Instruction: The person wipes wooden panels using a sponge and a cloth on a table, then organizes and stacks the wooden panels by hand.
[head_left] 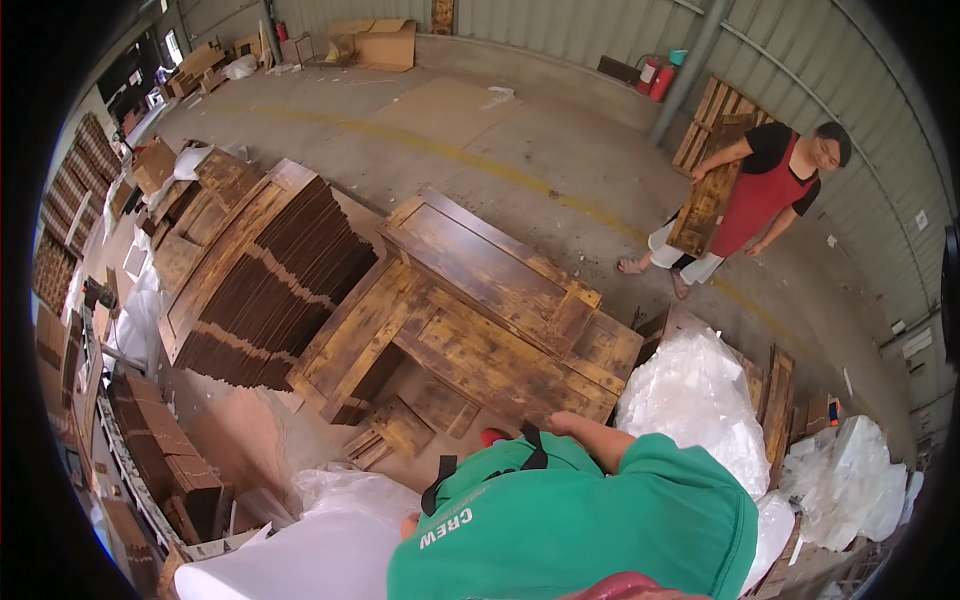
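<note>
My right forearm comes out from the green shirt, and my right hand (565, 423) is at the near edge of a brown-stained wooden panel (480, 345). Its fingers are too small and partly hidden to tell if they grip the edge. Another panel (480, 262), framed and glossy, lies across the far side of the same stack. Only a small patch of skin shows at the left side of my shirt; my left hand is out of sight.
A tall stack of brown panels (270, 270) stands at the left. At the far right a co-worker (745, 205) in a red apron holds a wooden board (708, 210). Clear plastic wrap (700, 400) bulges beside my right arm. Small wooden pieces (402, 427) lie below the panels.
</note>
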